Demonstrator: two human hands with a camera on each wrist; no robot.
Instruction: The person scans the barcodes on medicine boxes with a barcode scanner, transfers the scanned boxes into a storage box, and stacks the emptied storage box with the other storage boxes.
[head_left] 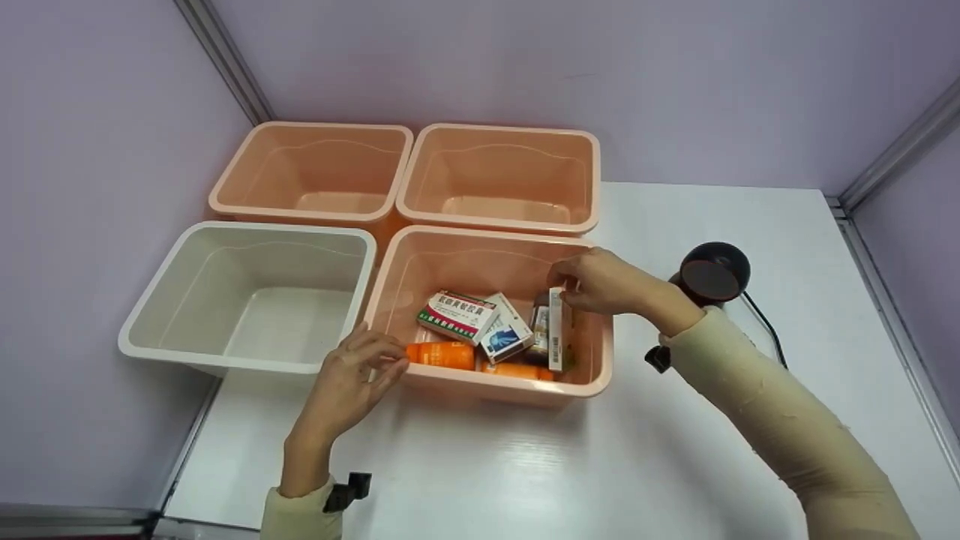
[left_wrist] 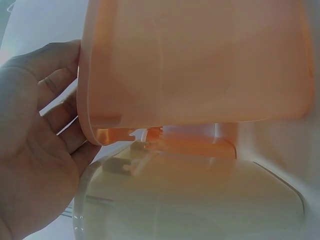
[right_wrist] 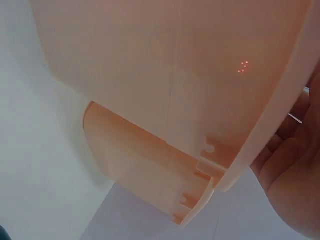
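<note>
While right hand (head_left: pixel 600 283) pinches white box (head_left: pixel 556 337), dark bottle (head_left: pixel 540 326) half-hidden

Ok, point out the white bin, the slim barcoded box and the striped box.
White bin (head_left: pixel 292 325): head view, bare floor.
Slim barcoded box (head_left: pixel 555 328): head view, long narrow side.
Striped box (head_left: pixel 459 308): head view, lettered face.
</note>
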